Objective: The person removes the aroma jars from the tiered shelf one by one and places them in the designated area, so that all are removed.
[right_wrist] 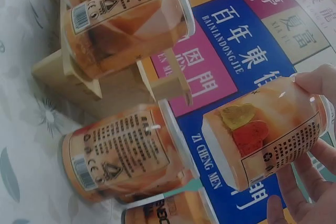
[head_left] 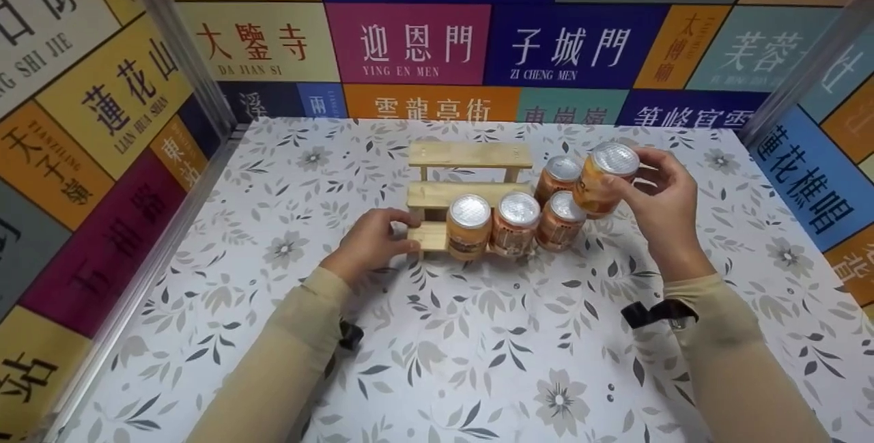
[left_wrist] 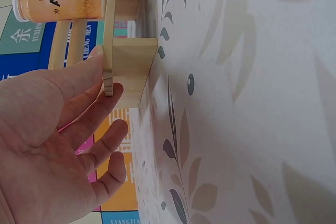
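My right hand (head_left: 666, 204) grips an orange can (right_wrist: 265, 135) with a silver lid, thumb on one side and fingers on the other. Printed red and yellow pieces show on its label. It is raised above two similar cans, a front one (head_left: 561, 223) and a rear one (head_left: 556, 180), standing right of a stepped wooden rack (head_left: 471, 154). On the rack's lowest step stand two more orange cans, a left one (head_left: 468, 228) and a right one (head_left: 513, 226). At that step's left end, my left hand (head_left: 374, 241) pinches the board between thumb and index finger, its other fingers (left_wrist: 107, 140) loosely bent.
A white tablecloth (head_left: 437, 361) with grey leaves and flowers covers the table. Behind it stands a wall (head_left: 410, 44) of coloured panels with Chinese lettering, and similar side panels (head_left: 102, 108) rise at left and right. Both wrists wear black straps (head_left: 659, 313).
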